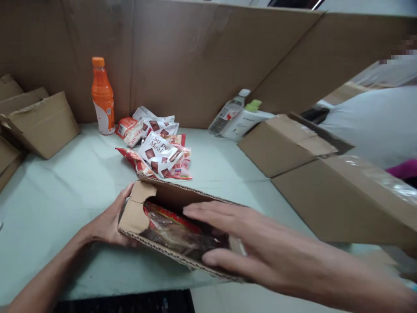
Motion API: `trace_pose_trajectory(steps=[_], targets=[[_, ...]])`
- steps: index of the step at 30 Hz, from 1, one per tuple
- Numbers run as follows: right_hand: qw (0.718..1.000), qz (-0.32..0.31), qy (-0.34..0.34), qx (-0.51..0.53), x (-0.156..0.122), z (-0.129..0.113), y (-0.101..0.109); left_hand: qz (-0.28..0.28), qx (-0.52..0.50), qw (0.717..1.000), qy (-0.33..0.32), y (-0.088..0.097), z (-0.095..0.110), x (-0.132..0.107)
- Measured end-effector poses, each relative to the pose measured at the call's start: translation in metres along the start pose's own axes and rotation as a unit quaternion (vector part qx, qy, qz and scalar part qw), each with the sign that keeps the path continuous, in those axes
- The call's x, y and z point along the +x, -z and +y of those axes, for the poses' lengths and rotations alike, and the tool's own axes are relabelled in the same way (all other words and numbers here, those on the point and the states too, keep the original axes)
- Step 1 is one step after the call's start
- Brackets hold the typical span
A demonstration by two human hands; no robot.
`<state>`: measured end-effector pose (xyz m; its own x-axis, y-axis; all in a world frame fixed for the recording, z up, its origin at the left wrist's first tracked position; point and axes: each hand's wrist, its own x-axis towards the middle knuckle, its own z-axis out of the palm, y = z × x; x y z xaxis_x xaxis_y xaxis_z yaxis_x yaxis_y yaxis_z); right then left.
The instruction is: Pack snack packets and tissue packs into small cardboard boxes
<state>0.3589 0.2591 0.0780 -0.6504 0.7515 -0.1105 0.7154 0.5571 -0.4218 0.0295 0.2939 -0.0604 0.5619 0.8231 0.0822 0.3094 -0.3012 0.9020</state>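
Box (pixel 182 195) steadied at one end, packet inside under a flat grip

Box of brown corrugated card, small and low, lies on the table (pixel 65 182) right in front of me, near its front edge, with the open side tipped toward me. A clear-wrapped packet (pixel 172 228) with red print lies inside it, filling most of the space.

My left grip (pixel 109 221) is closed on the box's left end. The palm cups the corner, and the thumb stands up along the torn flap (pixel 135 215) that folds in there. My right grip (pixel 260 248) comes in from the right and holds nothing. Its fingers are straight, slightly spread and laid flat over the opening above the packet. The thumb is down by the near rim, but I cannot tell whether the fingers touch the wrapper.

Just behind the box, touching its far wall, sits a loose pile of snack packets (pixel 159 152), white and red. An orange bottle (pixel 102 98) stands upright beyond them to the left, close to the cardboard wall (pixel 195 56) that closes off the back of the table. Two more bottles lean against that wall to the right. One is a clear bottle (pixel 228 113) and the other a white bottle (pixel 244 121) with a green cap.

A large carton (pixel 325 191) lies on its side along the right, flaps open toward the middle. Folded cartons (pixel 39 121) are stacked at the left edge. Beyond the large carton a person in white (pixel 374 121) is partly in view.
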Motion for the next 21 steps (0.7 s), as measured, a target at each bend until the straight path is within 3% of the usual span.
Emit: trace_pose_trajectory(steps=[3,5,11,18,21], targets=[[0.988,-0.137,-0.032,-0.071,0.026,-0.024,-0.001,-0.019,-0.030,0.999,-0.036,-0.009,0.006,0.002],[0.980,-0.174,-0.025,-0.094,0.031,-0.036,-0.004,-0.008,-0.023,0.999,-0.047,-0.013,0.009,-0.003],[0.993,-0.075,0.011,-0.086,0.020,-0.034,-0.016,0.012,-0.016,0.997,-0.071,-0.022,0.001,-0.009],[0.990,-0.074,-0.001,-0.116,0.040,-0.026,-0.039,0.023,-0.007,0.995,-0.098,-0.029,-0.003,-0.008],[0.995,-0.078,0.017,-0.055,0.028,-0.021,-0.030,0.020,-0.012,0.994,-0.108,-0.028,-0.005,-0.011]])
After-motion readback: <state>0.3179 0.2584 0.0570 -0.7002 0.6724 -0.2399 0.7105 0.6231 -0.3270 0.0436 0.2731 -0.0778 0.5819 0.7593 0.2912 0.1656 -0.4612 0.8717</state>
